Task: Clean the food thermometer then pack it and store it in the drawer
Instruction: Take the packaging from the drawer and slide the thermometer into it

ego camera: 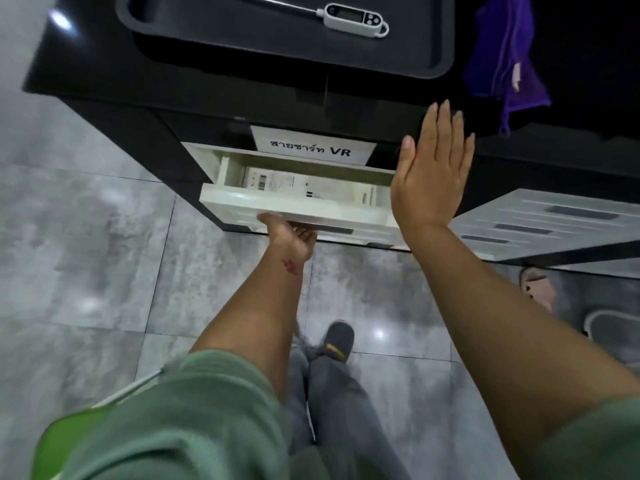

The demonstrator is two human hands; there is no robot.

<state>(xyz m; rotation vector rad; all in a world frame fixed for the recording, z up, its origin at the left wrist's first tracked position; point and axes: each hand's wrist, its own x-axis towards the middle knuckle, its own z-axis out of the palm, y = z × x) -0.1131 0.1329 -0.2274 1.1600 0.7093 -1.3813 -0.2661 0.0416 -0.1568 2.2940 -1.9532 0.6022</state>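
A white food thermometer with a thin metal probe lies on a black tray on the dark table top. Below the table edge a white drawer stands partly pulled out, and a white printed box lies inside it. My left hand grips the underside of the drawer's front. My right hand hovers flat with its fingers spread, beside the drawer's right end, holding nothing. A purple cloth lies on the table at the right.
A paper label hangs above the drawer. A second white drawer unit stands to the right. Grey tiled floor lies below, with my feet and another person's sandalled foot on it.
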